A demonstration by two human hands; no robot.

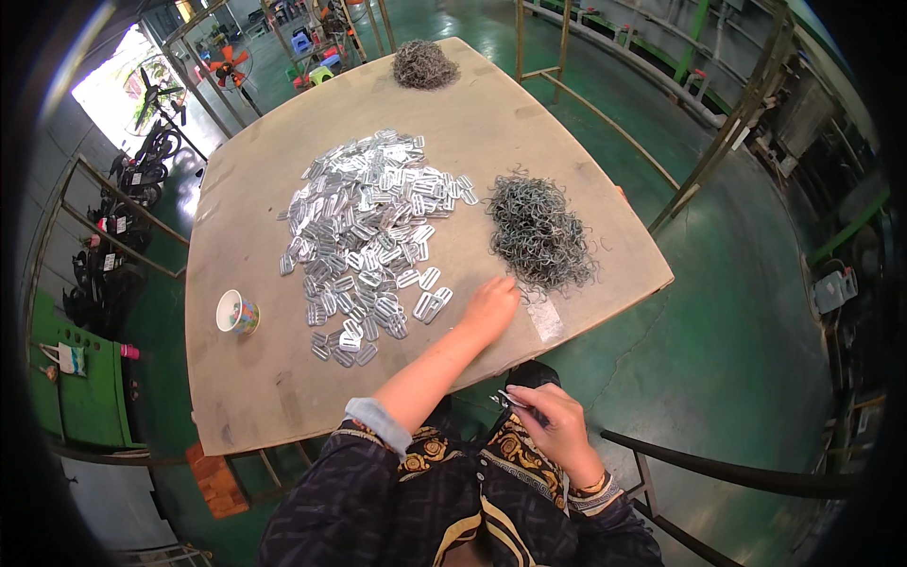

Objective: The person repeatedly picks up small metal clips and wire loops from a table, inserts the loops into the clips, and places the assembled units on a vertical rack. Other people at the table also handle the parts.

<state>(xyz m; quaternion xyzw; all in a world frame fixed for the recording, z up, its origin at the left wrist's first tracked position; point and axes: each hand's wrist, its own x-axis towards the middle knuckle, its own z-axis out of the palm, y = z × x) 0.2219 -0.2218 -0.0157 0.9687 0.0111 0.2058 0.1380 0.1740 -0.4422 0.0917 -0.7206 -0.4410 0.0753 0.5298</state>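
Observation:
My left hand [489, 310] reaches across the table's near edge to the close side of a tangled pile of dark wire hooks [539, 231]. Its fingers are bent together at the loose hooks, and what they pinch, if anything, is hidden. Above my lap, just off the table edge, my right hand [556, 420] is closed, with thumb and fingers holding a small silver metal buckle [510, 398]. Left of the hooks lies a broad heap of flat silver slotted buckles [368, 222], with several strewn toward me.
The brown tabletop [255, 378] carries a paper cup [238, 313] at left and another wire pile [425, 64] at the far end. Clear tape [545, 321] sticks near the right front edge. Metal frames [624, 142] stand around the table; a dark rail [727, 463] is at my right.

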